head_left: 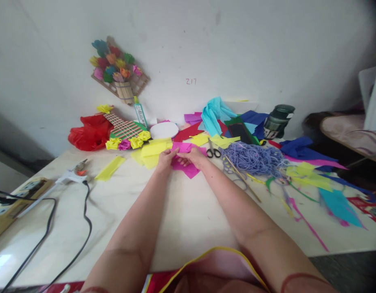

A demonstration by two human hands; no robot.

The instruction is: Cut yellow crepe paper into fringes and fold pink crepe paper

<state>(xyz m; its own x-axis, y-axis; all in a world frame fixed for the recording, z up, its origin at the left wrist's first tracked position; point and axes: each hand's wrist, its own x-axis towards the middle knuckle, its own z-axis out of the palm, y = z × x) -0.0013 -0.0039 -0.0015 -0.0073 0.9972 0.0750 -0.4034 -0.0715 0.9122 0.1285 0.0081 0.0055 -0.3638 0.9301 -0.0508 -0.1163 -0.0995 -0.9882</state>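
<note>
Both my hands meet at the far middle of the table on a sheet of magenta tissue paper (pixel 188 166). My left hand (pixel 167 157) pinches its upper left edge with closed fingers. My right hand (pixel 192 156) grips the paper from the right, fingers curled over it. Yellow tissue sheets (pixel 153 149) lie just left of the magenta paper. Black-handled scissors (pixel 212 151) rest just right of my right hand.
A glue gun (pixel 72 174) with a black cord and a power strip (pixel 10 199) lie at the left. Purple yarn (pixel 251 158), a thin stick, coloured paper scraps, a dark jar (pixel 278 121), a white plate (pixel 163 130), paper flowers and a red bag (pixel 90 132) crowd the back and right.
</note>
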